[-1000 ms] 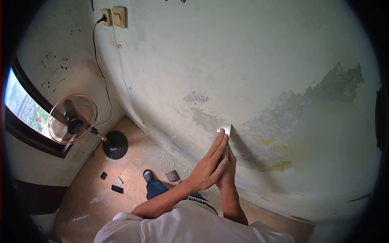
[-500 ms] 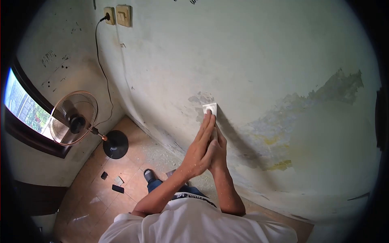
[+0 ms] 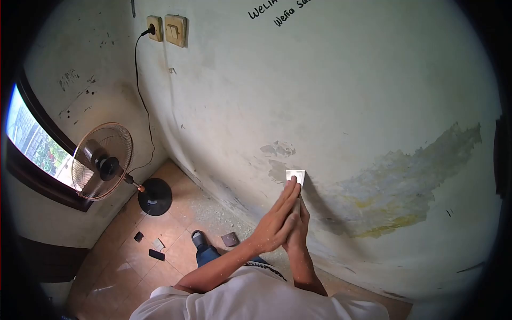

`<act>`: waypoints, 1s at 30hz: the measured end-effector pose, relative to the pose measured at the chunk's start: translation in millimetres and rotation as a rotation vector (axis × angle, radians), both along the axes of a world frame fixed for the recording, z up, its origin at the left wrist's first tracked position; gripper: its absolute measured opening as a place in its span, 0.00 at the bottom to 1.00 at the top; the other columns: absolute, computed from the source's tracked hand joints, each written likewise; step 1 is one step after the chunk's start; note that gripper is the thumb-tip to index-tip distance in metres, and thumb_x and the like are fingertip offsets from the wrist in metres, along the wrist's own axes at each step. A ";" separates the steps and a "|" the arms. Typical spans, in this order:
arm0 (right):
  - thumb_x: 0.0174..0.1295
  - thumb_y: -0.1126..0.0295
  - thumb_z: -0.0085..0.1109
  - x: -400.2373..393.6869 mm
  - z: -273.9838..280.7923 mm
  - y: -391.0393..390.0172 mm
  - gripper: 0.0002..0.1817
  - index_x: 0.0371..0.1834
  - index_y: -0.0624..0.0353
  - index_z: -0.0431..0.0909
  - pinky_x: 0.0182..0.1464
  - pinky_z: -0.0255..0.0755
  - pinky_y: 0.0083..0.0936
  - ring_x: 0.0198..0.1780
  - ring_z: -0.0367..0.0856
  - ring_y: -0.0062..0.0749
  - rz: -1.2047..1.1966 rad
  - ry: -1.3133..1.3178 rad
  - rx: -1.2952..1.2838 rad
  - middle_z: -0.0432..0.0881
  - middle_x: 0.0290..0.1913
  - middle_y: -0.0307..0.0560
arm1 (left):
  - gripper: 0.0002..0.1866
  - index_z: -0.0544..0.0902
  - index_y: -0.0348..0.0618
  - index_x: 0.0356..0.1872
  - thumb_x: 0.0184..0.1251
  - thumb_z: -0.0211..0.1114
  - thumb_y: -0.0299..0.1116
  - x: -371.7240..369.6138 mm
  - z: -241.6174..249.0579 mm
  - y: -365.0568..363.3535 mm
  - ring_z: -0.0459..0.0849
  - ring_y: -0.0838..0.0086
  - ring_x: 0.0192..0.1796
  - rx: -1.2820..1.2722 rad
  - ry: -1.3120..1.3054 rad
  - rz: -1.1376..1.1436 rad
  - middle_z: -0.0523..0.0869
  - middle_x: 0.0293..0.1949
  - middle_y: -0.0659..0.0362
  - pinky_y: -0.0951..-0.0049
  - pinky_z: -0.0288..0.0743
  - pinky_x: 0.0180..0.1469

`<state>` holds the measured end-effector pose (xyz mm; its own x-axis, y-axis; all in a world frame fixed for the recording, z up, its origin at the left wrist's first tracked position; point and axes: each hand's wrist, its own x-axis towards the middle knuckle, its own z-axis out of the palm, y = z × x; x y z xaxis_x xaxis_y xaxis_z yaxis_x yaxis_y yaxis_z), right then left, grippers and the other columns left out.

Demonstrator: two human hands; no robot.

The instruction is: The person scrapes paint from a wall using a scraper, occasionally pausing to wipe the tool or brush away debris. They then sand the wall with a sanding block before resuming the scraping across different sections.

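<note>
A pale, flat scraper-like tool touches the wall just below a small patch of peeled paint. My left hand lies against the tool, with its stretched fingers together on the blade. Behind it, my right hand is wrapped round what seems to be the handle, which is mostly hidden. To the right of both hands spreads a large bare grey and yellow patch.
A standing fan with a round black base is at the left by the window. Its cord runs to a wall socket. On the tiled floor lie paint flakes, a phone, small items and a brown square.
The view has shifted, showing more of the wall's top and its writing. Both hands and the tool are lower on the wall, below the small peeled patch.
</note>
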<state>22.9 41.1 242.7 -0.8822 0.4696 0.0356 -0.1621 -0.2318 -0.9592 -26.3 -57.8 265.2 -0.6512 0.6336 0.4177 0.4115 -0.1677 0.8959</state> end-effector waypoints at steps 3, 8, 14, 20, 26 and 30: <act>0.84 0.56 0.48 -4.4 -0.1 -10.7 0.35 0.86 0.66 0.57 0.77 0.65 0.30 0.78 0.70 0.32 -0.034 -0.081 -0.063 0.67 0.82 0.50 | 0.37 0.52 0.34 0.86 0.80 0.48 0.33 -7.0 0.9 -4.9 0.42 0.49 0.89 -0.006 -0.010 -0.018 0.45 0.88 0.41 0.56 0.39 0.88; 0.85 0.57 0.47 -0.2 -9.3 -13.8 0.33 0.86 0.63 0.58 0.69 0.70 0.25 0.68 0.76 0.26 -0.100 0.029 -0.085 0.72 0.77 0.44 | 0.38 0.49 0.34 0.86 0.80 0.48 0.34 -1.6 -0.8 -9.2 0.41 0.48 0.89 -0.114 0.036 -0.064 0.43 0.88 0.40 0.57 0.40 0.88; 0.85 0.58 0.46 -10.0 -7.2 -19.9 0.34 0.87 0.64 0.55 0.77 0.65 0.30 0.79 0.69 0.34 -0.062 0.039 0.098 0.65 0.83 0.50 | 0.38 0.48 0.34 0.87 0.80 0.47 0.33 -19.8 13.0 -14.7 0.40 0.49 0.89 -0.145 0.075 -0.066 0.42 0.88 0.40 0.57 0.39 0.88; 0.84 0.60 0.45 -15.4 -15.7 -13.3 0.33 0.86 0.65 0.56 0.80 0.61 0.30 0.83 0.63 0.34 -0.024 0.034 -0.004 0.62 0.85 0.51 | 0.38 0.49 0.34 0.86 0.79 0.47 0.34 -20.8 10.8 -11.1 0.40 0.49 0.89 -0.134 0.114 -0.076 0.42 0.88 0.42 0.56 0.40 0.88; 0.85 0.64 0.45 -0.8 -2.2 -26.8 0.30 0.86 0.64 0.57 0.82 0.59 0.30 0.83 0.61 0.33 -0.079 0.151 -0.215 0.62 0.85 0.49 | 0.37 0.49 0.34 0.87 0.80 0.45 0.34 -5.5 0.4 -7.3 0.39 0.49 0.89 -0.185 0.135 -0.091 0.42 0.88 0.41 0.56 0.38 0.88; 0.86 0.63 0.42 -23.6 -8.1 -25.4 0.29 0.85 0.65 0.60 0.80 0.62 0.31 0.81 0.66 0.36 -0.038 0.176 -0.198 0.67 0.82 0.53 | 0.37 0.48 0.34 0.86 0.81 0.43 0.35 -19.4 9.8 -8.1 0.39 0.48 0.89 -0.177 0.160 -0.010 0.42 0.88 0.40 0.56 0.38 0.87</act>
<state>-0.6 15.7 234.6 -0.8521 0.5154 0.0914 -0.3349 -0.4025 -0.8520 -45.7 -65.9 274.9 -0.5792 0.7119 0.3972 0.5498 -0.0186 0.8351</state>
